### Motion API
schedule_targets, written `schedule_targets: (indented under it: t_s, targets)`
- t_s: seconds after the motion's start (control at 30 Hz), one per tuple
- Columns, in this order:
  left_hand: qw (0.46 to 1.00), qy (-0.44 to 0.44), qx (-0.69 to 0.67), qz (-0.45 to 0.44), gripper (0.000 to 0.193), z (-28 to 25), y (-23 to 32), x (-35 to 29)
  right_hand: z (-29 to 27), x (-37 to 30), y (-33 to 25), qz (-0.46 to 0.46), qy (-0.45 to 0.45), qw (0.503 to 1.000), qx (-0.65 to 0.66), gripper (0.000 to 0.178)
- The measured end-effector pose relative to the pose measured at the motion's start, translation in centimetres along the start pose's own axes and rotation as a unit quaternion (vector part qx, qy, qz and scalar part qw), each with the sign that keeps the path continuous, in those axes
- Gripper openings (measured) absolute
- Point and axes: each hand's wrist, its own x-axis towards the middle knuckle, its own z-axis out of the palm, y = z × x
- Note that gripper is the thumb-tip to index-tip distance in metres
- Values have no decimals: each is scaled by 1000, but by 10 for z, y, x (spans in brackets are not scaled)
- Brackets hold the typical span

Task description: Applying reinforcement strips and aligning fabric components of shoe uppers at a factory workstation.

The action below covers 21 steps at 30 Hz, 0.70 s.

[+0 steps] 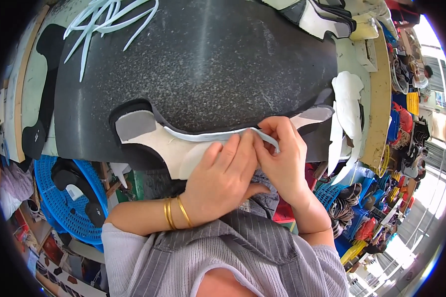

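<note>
A shoe upper piece [166, 152] lies across the front of the black work mat, cream inside with dark edges and grey patches at both ends. Along its curved far edge runs a narrow pale-blue strip [193, 136]. My left hand [220, 171] lies over the middle of the piece, fingers stretched out with their tips on the strip, thumb apart. Just right of it, my right hand [285, 158] is closed, pinching the strip between thumb and fingers. The strip's loose end curls up inside that hand. My hands cover the middle of the piece's near edge.
More pale strips [106, 20] lie at the mat's [198, 64] far left. Stacked upper pieces [322, 20] sit at the far right, and white cut pieces [349, 109] at the right edge. A black piece [34, 138] lies left. Below stands a blue basket [44, 183] holding black pieces.
</note>
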Motion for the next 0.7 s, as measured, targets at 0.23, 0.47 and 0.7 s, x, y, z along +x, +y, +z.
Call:
schedule_targets:
  t_s: [0.23, 0.47, 0.7]
  targets:
    - [999, -15, 13, 48, 71, -5, -7, 13, -29, -7, 34, 35, 14, 994, 100, 14]
    - [997, -52, 43, 40, 72, 1, 5, 30, -27, 6, 35, 50, -4, 997, 53, 12]
    - [996, -59, -26, 62, 75, 0, 8, 39, -36, 0, 51, -10, 33, 996, 83, 8]
